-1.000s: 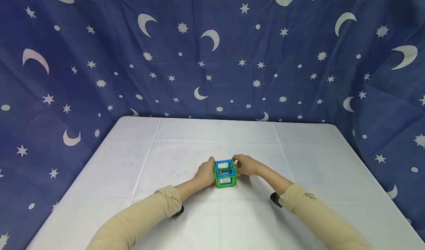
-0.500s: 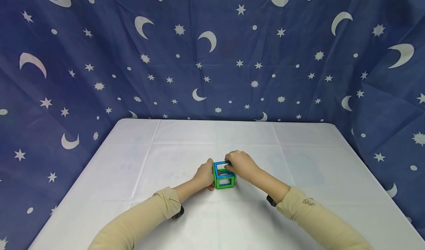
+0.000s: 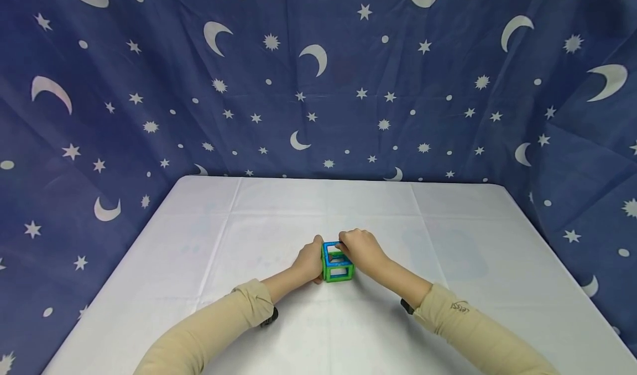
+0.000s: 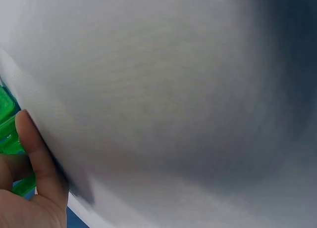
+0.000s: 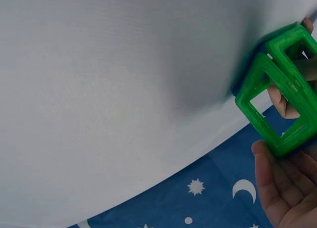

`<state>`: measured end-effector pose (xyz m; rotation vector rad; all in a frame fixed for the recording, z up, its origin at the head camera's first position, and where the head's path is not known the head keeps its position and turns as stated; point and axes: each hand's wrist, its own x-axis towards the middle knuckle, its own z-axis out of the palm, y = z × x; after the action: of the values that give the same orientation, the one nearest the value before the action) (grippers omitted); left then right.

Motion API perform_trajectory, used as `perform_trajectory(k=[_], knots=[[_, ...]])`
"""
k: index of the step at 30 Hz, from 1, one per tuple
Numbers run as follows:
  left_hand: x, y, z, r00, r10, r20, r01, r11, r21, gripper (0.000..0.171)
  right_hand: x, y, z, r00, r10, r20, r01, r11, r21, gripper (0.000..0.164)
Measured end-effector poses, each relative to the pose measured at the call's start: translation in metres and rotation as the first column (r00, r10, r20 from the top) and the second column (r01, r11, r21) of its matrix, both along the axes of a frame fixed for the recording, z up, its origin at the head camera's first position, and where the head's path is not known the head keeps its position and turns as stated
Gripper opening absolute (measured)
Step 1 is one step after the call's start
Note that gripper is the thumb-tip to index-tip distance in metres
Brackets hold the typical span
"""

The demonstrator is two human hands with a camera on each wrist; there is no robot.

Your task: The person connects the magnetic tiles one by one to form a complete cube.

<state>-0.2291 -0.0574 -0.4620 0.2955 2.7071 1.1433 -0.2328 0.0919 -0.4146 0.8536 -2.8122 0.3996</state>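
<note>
A small cube of magnetic tiles (image 3: 338,273) stands near the middle of the white table, with green open-frame sides and a blue frame on top. My left hand (image 3: 308,261) grips its left side; in the left wrist view, the thumb and a finger of that hand (image 4: 37,173) lie on green tile edges. Over the cube's upper right edge, my right hand (image 3: 365,251) pinches the blue top frame and hides its far right corner. In the right wrist view, green tile frames (image 5: 280,107) touch the fingertips of my right hand (image 5: 290,188).
The table (image 3: 259,209) is covered with a creased white cloth. Behind it and along its sides hangs a blue curtain (image 3: 343,137) with moons and stars. A dark band (image 3: 269,316) sits at the left wrist, another dark piece (image 3: 407,306) at the right.
My right hand has gone from the cube's right side up onto its top edge, its fingers now over the blue frame. The left hand and the cube stay about where they were.
</note>
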Motion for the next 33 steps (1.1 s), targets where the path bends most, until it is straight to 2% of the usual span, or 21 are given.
perform_trajectory(k=[9, 16, 19, 21, 24, 28, 31, 33], knots=[[0.000, -0.001, 0.004, 1.000, 0.018, 0.019, -0.018, 1.000, -0.002, 0.022, 0.001, 0.001, -0.006, 1.000, 0.001, -0.017, -0.001, 1.000, -0.021, 0.018], [-0.003, -0.003, 0.006, 0.999, -0.006, 0.037, 0.006, 1.000, 0.020, 0.024, 0.000, 0.002, -0.005, 0.999, 0.028, -0.036, -0.028, 1.000, -0.005, 0.016], [-0.003, -0.007, 0.005, 0.998, -0.014, 0.068, 0.011, 0.999, 0.046, 0.027, -0.002, 0.003, -0.003, 0.999, 0.032, 0.027, -0.031, 0.999, -0.040, 0.011], [-0.002, -0.010, 0.005, 0.995, -0.014, 0.101, 0.007, 0.998, 0.066, 0.032, -0.004, 0.006, -0.002, 0.994, 0.035, 0.104, -0.025, 0.996, -0.090, 0.010], [0.000, -0.016, 0.007, 0.990, -0.006, 0.138, -0.006, 0.997, 0.083, 0.034, -0.010, 0.015, -0.001, 0.968, 0.027, 0.250, 0.014, 0.986, -0.164, 0.016], [0.002, -0.021, 0.008, 0.989, 0.021, 0.144, -0.038, 0.993, 0.116, 0.026, -0.019, 0.030, -0.005, 0.909, 0.026, 0.417, 0.056, 0.982, -0.183, 0.019], [0.002, -0.019, 0.006, 0.991, 0.041, 0.124, -0.057, 0.990, 0.127, 0.019, -0.023, 0.034, -0.015, 0.873, 0.031, 0.487, 0.053, 0.986, -0.158, 0.014], [0.001, -0.016, 0.005, 0.993, 0.056, 0.100, -0.067, 0.991, 0.112, 0.012, -0.023, 0.031, -0.023, 0.869, 0.007, 0.495, 0.071, 0.988, -0.138, 0.006]])
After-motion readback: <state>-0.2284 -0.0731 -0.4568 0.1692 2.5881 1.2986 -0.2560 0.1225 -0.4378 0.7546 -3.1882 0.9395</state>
